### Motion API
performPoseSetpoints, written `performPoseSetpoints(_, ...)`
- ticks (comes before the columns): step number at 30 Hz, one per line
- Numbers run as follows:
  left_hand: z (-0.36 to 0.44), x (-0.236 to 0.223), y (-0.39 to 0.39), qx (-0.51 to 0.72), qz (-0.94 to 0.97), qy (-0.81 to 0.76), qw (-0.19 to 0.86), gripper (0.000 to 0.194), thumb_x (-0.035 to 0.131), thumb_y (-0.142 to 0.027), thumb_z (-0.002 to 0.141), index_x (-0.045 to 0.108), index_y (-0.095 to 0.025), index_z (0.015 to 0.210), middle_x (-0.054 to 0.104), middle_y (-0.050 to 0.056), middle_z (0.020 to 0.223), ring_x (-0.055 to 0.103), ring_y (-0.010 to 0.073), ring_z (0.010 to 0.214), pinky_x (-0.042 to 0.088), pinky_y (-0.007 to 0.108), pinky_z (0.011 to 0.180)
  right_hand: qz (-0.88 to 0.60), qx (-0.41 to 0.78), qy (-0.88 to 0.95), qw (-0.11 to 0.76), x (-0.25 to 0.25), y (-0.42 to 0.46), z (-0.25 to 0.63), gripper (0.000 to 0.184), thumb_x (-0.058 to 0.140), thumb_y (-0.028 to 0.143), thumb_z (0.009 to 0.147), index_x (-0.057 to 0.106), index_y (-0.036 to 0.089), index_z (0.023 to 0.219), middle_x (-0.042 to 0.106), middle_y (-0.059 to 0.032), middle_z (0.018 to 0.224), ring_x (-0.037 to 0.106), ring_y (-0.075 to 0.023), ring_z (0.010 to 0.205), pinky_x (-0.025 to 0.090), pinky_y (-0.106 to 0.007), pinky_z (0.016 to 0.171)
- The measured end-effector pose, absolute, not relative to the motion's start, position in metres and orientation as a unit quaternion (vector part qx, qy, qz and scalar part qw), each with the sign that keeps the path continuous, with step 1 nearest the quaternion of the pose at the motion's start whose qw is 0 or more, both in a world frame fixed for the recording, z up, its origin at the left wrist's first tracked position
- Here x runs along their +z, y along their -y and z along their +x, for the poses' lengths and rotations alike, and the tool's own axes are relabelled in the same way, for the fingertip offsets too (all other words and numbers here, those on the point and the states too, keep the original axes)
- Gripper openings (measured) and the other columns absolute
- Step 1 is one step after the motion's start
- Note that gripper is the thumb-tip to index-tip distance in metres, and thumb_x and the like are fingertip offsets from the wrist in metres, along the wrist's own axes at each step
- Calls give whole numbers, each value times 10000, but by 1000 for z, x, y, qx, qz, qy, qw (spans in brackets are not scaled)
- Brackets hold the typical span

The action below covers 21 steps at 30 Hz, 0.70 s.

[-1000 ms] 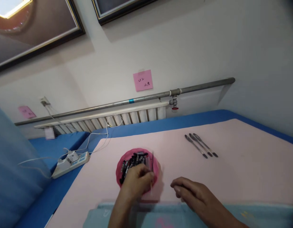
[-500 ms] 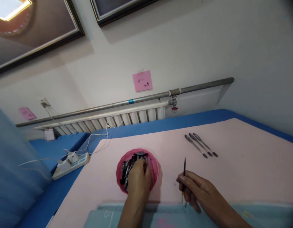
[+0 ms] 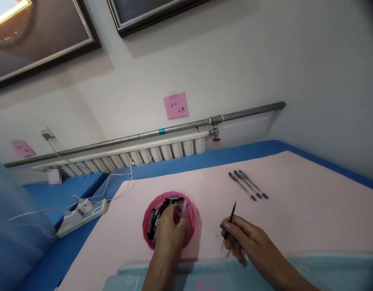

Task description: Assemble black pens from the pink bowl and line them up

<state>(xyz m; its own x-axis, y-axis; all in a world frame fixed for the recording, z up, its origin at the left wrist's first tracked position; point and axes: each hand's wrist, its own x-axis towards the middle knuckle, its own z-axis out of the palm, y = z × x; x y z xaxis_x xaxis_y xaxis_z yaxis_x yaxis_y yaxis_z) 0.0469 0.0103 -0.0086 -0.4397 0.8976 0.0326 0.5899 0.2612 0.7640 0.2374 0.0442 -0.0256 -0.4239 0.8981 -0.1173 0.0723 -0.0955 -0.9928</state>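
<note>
Pen parts (image 3: 153,219) in pink bowl (image 3: 193,220), left hand (image 3: 169,230) above, grip unclear, right hand (image 3: 246,236) pinching dark rod (image 3: 233,211)

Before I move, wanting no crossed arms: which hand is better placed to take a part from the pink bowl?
Left, I'd judge: the left hand is over the pink bowl; the right hand is outside, pinching a thin dark rod.
</note>
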Motion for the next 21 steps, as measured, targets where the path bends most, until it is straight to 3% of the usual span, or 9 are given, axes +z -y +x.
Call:
performPoseSetpoints(3, 60, -8, -5, 438, 523, -660, 314, 286, 457, -132, 723, 608, -172, 962, 614, 46, 882, 563, 162, 798, 423, 256, 722, -393, 641, 513, 414, -18, -47, 241, 289, 545, 468, 778, 573, 184, 736, 613, 2, 619, 525, -114, 443, 400, -228, 405)
performPoseSetpoints(8, 81, -14, 0, 426, 554, -580, 419, 264, 414, -142, 731, 595, -162, 922, 547, 26, 788, 520, 131, 681, 423, 222, 575, -306, 686, 380, 540, -5, -50, 248, 207, 661, 394, 725, 617, 193, 749, 626, -22, 753, 590, -159, 639, 454, -248, 481)
performPoseSetpoints(21, 87, -17, -2, 419, 544, -555, 470, 264, 427, -170, 733, 587, -149, 942, 522, 31, 789, 503, 131, 680, 432, 236, 578, -280, 704, 352, 550, -3, -51, 252, 165, 670, 335, 741, 638, 174, 738, 619, -35, 760, 582, -154, 641, 453, -239, 472)
